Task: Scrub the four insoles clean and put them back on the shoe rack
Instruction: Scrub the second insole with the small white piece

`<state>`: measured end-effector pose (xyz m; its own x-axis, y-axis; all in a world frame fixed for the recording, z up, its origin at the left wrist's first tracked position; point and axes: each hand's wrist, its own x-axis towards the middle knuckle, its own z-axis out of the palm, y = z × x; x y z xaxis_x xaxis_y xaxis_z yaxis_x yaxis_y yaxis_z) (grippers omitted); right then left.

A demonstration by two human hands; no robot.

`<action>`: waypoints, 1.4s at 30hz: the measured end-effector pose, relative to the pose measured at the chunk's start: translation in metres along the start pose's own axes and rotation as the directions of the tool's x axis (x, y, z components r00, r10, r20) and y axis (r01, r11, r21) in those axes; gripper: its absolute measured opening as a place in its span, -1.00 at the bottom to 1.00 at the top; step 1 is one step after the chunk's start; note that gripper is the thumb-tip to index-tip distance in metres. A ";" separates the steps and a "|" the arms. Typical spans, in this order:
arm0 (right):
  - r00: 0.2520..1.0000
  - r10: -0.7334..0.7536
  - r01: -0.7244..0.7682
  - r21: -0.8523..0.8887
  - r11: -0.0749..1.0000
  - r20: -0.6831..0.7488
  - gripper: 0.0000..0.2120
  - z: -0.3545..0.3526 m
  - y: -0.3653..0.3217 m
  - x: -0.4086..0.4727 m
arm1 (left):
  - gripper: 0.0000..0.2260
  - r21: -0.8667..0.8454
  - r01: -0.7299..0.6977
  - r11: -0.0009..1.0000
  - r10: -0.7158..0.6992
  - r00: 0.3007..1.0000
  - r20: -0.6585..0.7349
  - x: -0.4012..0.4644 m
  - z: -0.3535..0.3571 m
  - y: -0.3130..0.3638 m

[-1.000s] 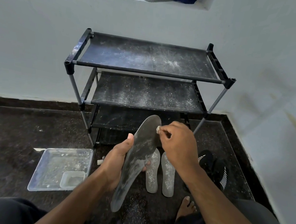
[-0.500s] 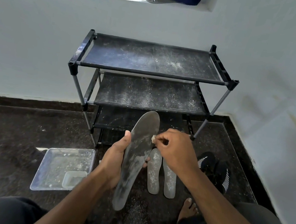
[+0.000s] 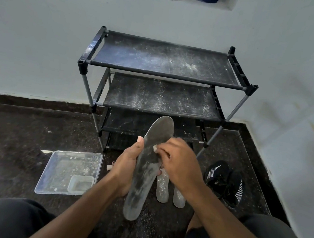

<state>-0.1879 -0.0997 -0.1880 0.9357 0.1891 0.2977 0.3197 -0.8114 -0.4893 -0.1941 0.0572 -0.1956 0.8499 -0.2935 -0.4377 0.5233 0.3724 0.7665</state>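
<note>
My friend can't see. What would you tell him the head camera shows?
A left hand holds up a dusty grey insole while the right hand rubs it with a small white scrubber. Two more insoles lie on the floor before a dusty shoe rack.

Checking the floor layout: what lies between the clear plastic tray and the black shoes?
In the head view, between the tray and shoes: the held insole and two insoles on the floor.

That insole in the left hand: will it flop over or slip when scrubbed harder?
Probably fairly stiff: the insole stands nearly upright, its toe unsupported above the left hand, with no visible droop. Likely light, since one hand holds it. Its surface looks dusty and streaked, so some slipping under the right hand seems possible.
</note>
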 end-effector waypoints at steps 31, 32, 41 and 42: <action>0.989 -0.047 0.073 0.185 0.980 -0.140 -0.93 -0.001 -0.011 0.007 | -0.46 -0.156 0.173 0.973 -0.159 0.983 0.095 0.000 0.006 -0.003; 0.994 -0.078 0.092 0.199 0.976 -0.077 -0.92 0.001 -0.012 0.004 | -0.46 -0.175 0.174 0.969 -0.159 0.983 0.096 0.000 0.005 -0.002; 0.963 0.042 0.026 0.248 0.968 -0.266 -0.97 -0.005 -0.012 0.008 | -0.54 -0.184 0.160 0.970 -0.136 0.981 0.136 -0.003 0.009 0.002; 0.965 0.066 0.005 0.269 0.963 -0.254 -0.98 -0.004 -0.013 0.007 | -0.54 -0.178 0.164 0.970 -0.141 0.981 0.135 -0.003 0.009 0.001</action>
<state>-0.1861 -0.0903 -0.1761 0.8862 -0.0113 0.4631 0.3526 -0.6318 -0.6902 -0.1966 0.0507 -0.1895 0.7515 -0.4591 -0.4739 0.6581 0.4701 0.5882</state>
